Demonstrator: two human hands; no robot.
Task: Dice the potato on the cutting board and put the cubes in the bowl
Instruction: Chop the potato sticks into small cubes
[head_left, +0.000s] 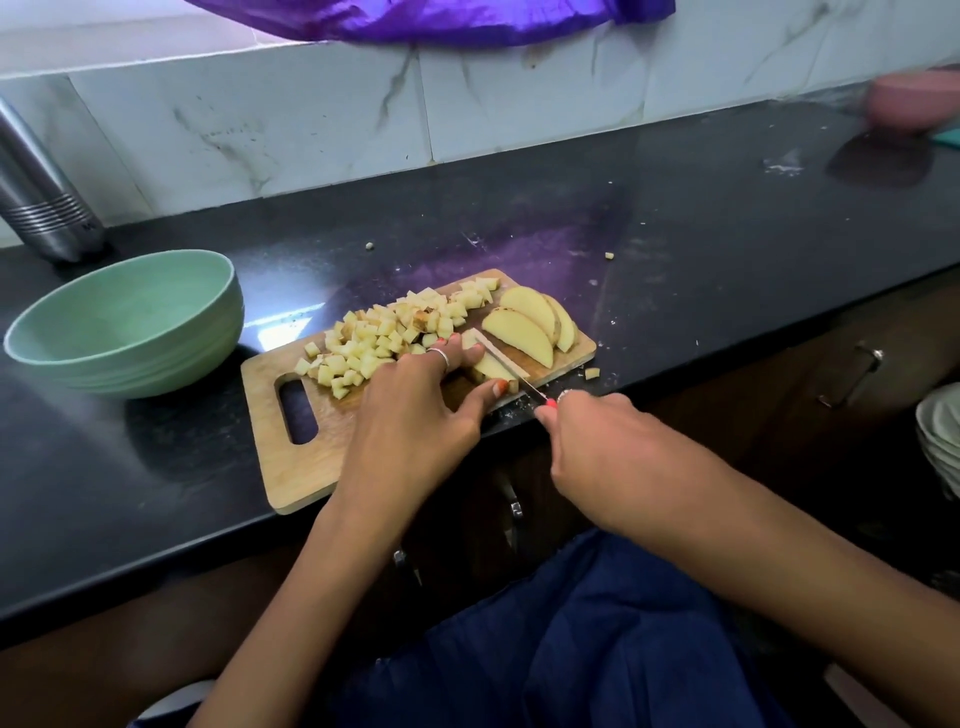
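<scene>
The cutting board (291, 467) is showing pale, matt wood with a fine grain. The countertop (675, 218) is presenting as polished black stone, glossy enough to be reflecting purple light, and is carrying a dusting of pale specks. The wall tiles (311, 119) are appearing as smooth white marble-look panels with grey veining. The bowl (124, 322) is displaying a matt, pale green finish with shallow ridges around its outer wall. The bottle (36, 192) is showing brushed metal with grooved rings. The potato cubes (374, 338) are exposing moist, pale yellow cut faces. The knife (511, 370) blade is appearing as thin metal.
</scene>
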